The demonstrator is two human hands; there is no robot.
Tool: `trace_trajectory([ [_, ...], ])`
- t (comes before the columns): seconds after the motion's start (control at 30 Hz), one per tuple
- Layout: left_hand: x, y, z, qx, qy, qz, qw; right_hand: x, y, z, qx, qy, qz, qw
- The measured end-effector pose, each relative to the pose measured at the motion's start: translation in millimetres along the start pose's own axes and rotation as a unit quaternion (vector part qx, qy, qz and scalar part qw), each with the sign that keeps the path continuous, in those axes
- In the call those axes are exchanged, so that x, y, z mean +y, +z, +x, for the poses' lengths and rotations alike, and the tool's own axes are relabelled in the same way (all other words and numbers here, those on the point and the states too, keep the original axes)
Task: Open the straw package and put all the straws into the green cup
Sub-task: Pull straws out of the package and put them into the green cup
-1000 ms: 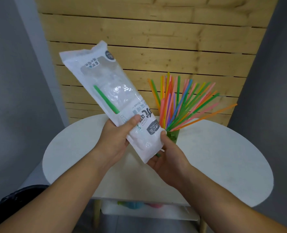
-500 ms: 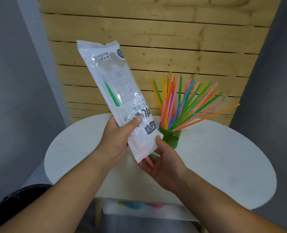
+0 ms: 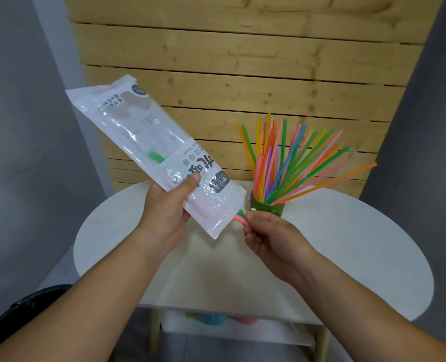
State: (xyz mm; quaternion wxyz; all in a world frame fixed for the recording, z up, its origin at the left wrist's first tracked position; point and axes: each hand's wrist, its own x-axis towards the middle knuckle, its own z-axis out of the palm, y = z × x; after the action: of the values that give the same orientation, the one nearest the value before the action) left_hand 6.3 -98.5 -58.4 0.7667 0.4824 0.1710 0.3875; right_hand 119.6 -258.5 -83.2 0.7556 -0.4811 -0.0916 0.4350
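Since half a second ago: package tilted further toward flat, top end swung left; right hand shifted from under the package mouth to its right side, now pinching straw ends.

Head view, only view given.

Left hand wrapped around lower third of straw package, thumb across printed front, fingers behind. Firm closed grasp. Package held above white round table, slanting from upper left down to lower right, open mouth at low end, near the cup.

Right hand curled, thumb and forefinger closed on ends of a pink straw and a green straw poking from package mouth. Pink straw seen faintly through the plastic; upper end of green straw visible higher up through the clear window. Other fingers folded loosely into palm.

Green cup upright on table, just behind right hand, partly hidden by it. Bundle of coloured straws standing in cup, fanned up and to the right: orange, pink, green, blue, yellow, purple.

Wooden slat panel behind table. Grey walls either side. Lower shelf under tabletop with blurred blue and pink items, not identifiable. Dark object at lower left edge, unclear.
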Motion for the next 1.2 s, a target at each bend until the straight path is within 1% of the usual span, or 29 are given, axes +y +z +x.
trace_trajectory([
  [0.17,0.2,-1.7,1.4,0.014,-0.011,-0.037,0.999,-7.9,-2.1,-3.2,0.022,-0.003,0.031,0.999],
  [0.33,-2.4,-2.3,3.7,0.054,-0.035,-0.07,0.995,-9.9,-0.6,-4.9,0.027,-0.007,0.158,0.987],
  [0.5,-8.4,1.8,2.3,0.069,-0.069,-0.101,0.99,-16.3,6.4,-9.6,0.012,-0.033,0.205,0.978],
  [0.6,-11.5,3.6,-0.4,0.074,-0.084,-0.109,0.988,-16.8,8.5,-8.6,0.02,-0.039,0.197,0.979],
  [0.73,-14.0,6.9,-2.4,0.076,-0.09,-0.107,0.987,-10.0,9.5,-4.4,0.03,-0.05,0.16,0.985],
  [0.97,-16.9,8.5,-3.1,0.073,-0.09,-0.106,0.988,-11.0,9.3,-5.2,0.018,-0.053,0.113,0.992],
  [1.03,-18.1,8.6,-2.7,0.074,-0.091,-0.105,0.987,-11.0,7.7,-5.0,0.02,-0.058,0.118,0.991],
  [1.2,-20.4,6.3,-0.9,0.079,-0.104,-0.116,0.985,-17.3,1.8,-3.9,0.049,-0.103,0.103,0.988],
])
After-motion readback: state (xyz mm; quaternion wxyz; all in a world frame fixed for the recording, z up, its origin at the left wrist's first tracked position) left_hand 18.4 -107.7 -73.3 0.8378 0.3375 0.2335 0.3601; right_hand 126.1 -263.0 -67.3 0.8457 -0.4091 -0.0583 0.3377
